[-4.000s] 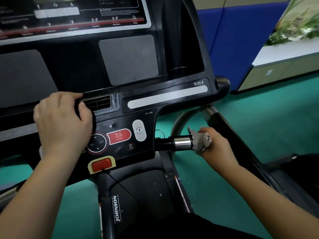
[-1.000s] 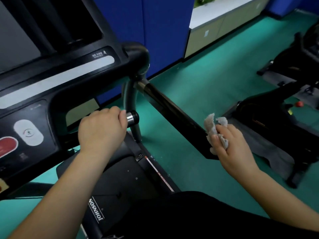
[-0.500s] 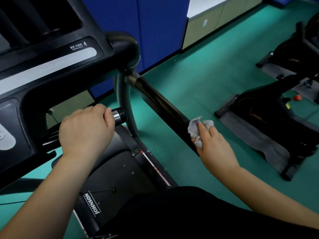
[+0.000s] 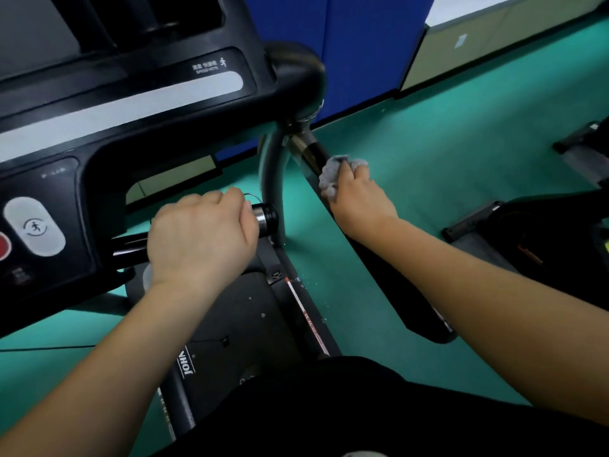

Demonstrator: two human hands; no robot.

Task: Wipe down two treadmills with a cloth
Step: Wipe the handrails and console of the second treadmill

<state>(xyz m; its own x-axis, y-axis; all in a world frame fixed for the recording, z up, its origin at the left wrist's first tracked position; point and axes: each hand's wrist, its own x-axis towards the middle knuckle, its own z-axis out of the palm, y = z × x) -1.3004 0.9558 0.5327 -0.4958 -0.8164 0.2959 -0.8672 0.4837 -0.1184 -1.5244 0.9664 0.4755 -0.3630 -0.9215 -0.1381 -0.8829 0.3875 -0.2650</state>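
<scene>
Right hand (image 4: pixel 359 196): fingers clamping crumpled grey cloth (image 4: pixel 329 176) on black side handrail (image 4: pixel 408 308), 1 o'clock.
Left hand (image 4: pixel 201 239): fingers curling round chrome-tipped bar (image 4: pixel 263 217).
Risk: bunched cloth possibly slipping, leaving handrail patches unwiped.

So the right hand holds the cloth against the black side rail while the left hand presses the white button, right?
Not quite. In the head view the left hand grips the short handlebar; the right hand does hold the cloth against the side rail.

The person's left grip (image 4: pixel 201 235) and right grip (image 4: pixel 359 199) are bare, as are both forearms (image 4: pixel 108 357) along their whole visible length. A plain black fabric garment (image 4: pixel 329 407) covers the body at bottom centre.
</scene>
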